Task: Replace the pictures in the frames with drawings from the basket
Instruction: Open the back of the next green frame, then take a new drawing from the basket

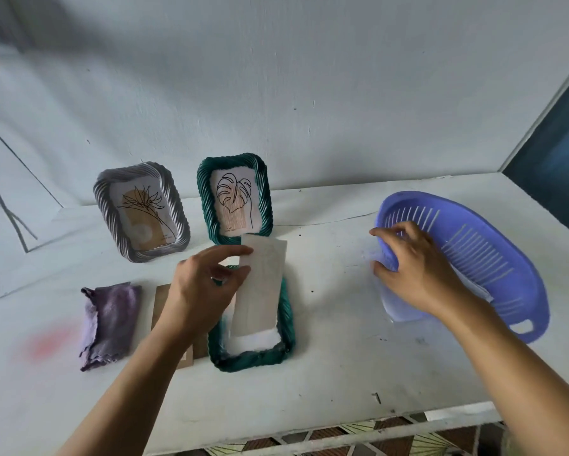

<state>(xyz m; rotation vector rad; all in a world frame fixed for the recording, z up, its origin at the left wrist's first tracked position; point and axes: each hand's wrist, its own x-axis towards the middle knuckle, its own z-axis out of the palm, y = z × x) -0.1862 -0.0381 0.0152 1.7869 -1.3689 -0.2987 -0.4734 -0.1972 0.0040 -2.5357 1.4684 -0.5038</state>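
Note:
My left hand (207,284) pinches a pale paper sheet (260,287) by its upper left edge, holding it over a dark green frame (286,324) that lies flat on the white table (342,373). My right hand (411,258) grips the near rim of a tilted purple slotted basket (494,258); white paper shows inside, under the hand. A second green frame (233,199) with a leaf drawing stands against the wall. Left of it stands a grey frame (141,210) with a flower drawing.
A folded purple cloth (107,324) lies at the left. A brown cardboard backing (164,301) sits partly hidden under my left forearm. The table's front edge runs along the bottom, with patterned floor below. A dark doorway is at the far right.

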